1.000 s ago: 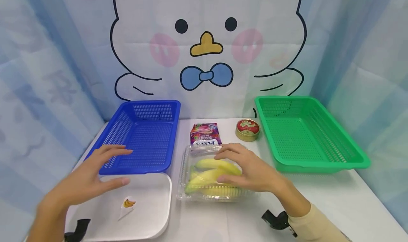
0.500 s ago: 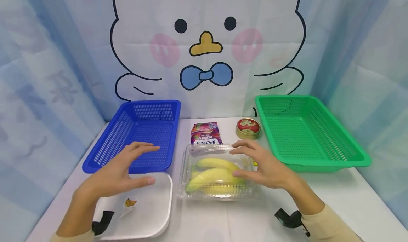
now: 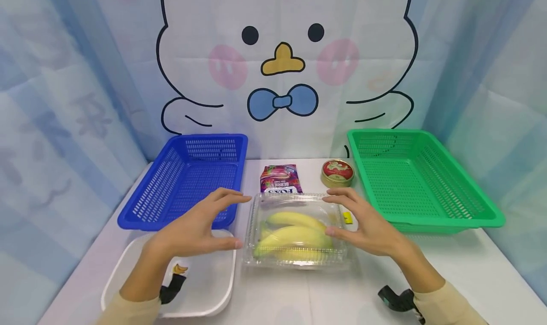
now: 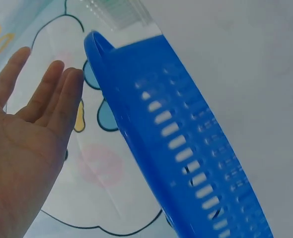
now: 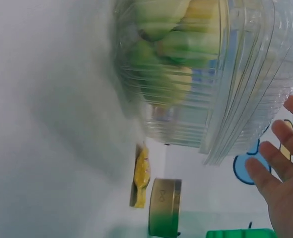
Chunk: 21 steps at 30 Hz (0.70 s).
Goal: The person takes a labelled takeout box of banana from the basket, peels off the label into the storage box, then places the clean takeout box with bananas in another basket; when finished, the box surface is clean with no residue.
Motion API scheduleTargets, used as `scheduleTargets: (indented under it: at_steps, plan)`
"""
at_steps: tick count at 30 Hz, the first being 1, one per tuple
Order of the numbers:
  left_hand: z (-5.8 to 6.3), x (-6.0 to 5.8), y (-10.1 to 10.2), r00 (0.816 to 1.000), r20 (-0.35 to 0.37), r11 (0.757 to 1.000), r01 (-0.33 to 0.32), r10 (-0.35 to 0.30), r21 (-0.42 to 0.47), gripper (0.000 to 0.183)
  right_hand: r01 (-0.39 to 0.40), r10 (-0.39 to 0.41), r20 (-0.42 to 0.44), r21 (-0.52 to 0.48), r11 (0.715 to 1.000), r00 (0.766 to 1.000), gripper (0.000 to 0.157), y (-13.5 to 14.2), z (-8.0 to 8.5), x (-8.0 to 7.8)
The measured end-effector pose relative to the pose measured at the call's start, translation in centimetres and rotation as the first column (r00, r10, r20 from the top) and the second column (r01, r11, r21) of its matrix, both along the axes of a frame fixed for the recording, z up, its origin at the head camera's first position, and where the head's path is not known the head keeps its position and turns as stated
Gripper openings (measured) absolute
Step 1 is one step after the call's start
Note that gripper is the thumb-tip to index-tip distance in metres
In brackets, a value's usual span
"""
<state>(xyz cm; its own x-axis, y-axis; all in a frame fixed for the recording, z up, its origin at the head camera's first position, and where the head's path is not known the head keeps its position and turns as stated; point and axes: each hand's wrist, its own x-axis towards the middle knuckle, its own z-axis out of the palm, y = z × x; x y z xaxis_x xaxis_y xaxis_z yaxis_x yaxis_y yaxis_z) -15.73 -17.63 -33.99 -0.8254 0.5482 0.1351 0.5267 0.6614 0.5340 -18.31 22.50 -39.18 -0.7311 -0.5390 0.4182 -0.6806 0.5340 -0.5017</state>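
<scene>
A clear plastic clamshell box (image 3: pixel 295 201) with a ribbed edge sits shut on the white table, yellow bananas (image 3: pixel 290 238) showing through it. My left hand (image 3: pixel 198 227) hovers at the box's left side, fingers and thumb spread. On the other side is my right hand (image 3: pixel 363 223), fingertips right at the box's right edge. Fingers of both hands are extended and hold nothing. In the right wrist view the box's ribbed wall (image 5: pixel 186 124) appears beside the right hand's fingers, with greenish banana tips inside.
A white tray (image 3: pixel 213 310) with a banana picture (image 3: pixel 180 269) lies under my left forearm. Behind it stands a blue basket (image 3: pixel 181 173); a green basket (image 3: pixel 491 218) is at right. Between are a purple Fox's Berries bag (image 3: pixel 280 178), a round tin (image 3: pixel 337 173) and a small yellow packet (image 3: pixel 348 217).
My left hand has moved right, from over the tray to the box's left side. My right hand has drawn from above the bananas to the box's right edge. The box stays put.
</scene>
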Motion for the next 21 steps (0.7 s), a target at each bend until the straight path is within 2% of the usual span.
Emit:
scheduleTargets:
  at_steps: [9,16,21]
  plan:
    - [-0.3,-0.2,1.7,0.995,0.015,0.996,0.094,-0.094,-0.001,0.083,0.014,-0.014,0.016,-0.018,1.0,1.0,0.07,0.5,-0.7,0.2]
    - [-0.7,-0.5,2.7,0.991,0.092,0.993,0.106,-0.102,-0.041,0.088,0.023,-0.022,0.066,-0.018,1.0,0.998,0.075,1.2,-1.4,0.6]
    - [-0.9,-0.7,3.3,0.987,0.096,0.989,0.137,-0.131,-0.057,0.091,0.012,-0.008,0.101,-0.04,0.999,0.995,0.078,1.6,-1.7,0.9]
